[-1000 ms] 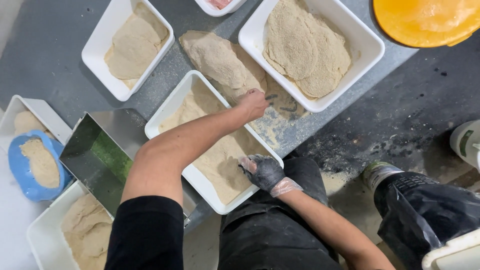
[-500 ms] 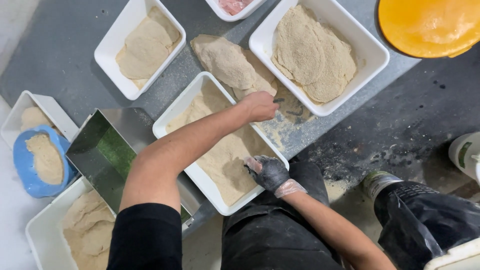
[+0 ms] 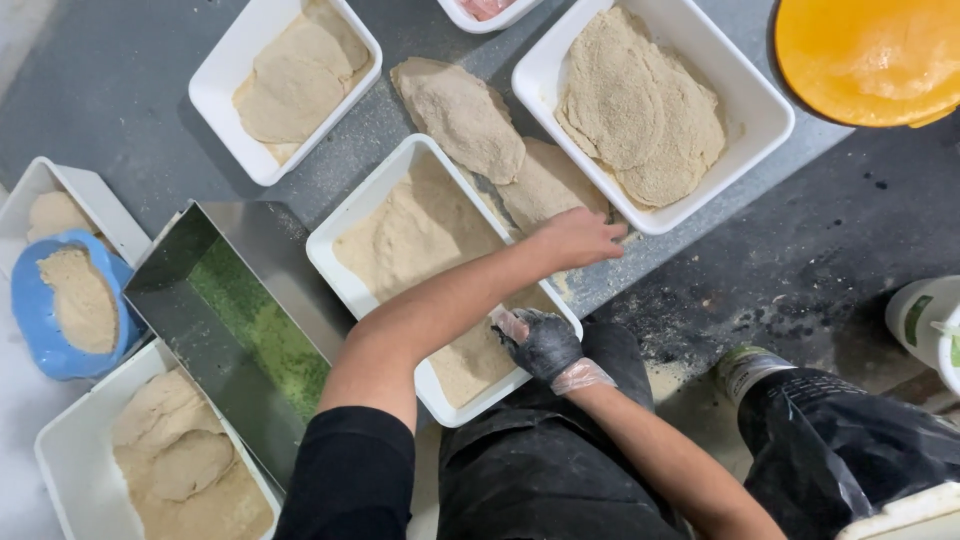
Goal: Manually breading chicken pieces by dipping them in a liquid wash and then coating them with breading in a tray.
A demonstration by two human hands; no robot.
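Observation:
My bare left hand (image 3: pixel 580 240) reaches across the middle white tray of breadcrumbs (image 3: pixel 345 285) and rests, fingers together, on the grey counter at the edge of a breaded cutlet (image 3: pixel 545 185). A second breaded cutlet (image 3: pixel 460 115) lies beside it on the counter. Whether the left hand grips anything is hidden. My right hand (image 3: pixel 540 345), in a black glove with a clear plastic cuff, is curled at the near rim of the same tray, above the crumbs.
A white tray of breaded cutlets (image 3: pixel 770 120) stands at the back right and another (image 3: pixel 215 95) at the back left. A steel pan with green crumbs (image 3: pixel 215 300), a blue bowl (image 3: pixel 30 320), a near-left crumb tray (image 3: pixel 60 470) and an orange tub (image 3: pixel 870 55) surround them.
My left hand has slid to the right, off the cutlet's middle to its edge by the back-right tray. The gloved right hand has stayed at the tray's near rim.

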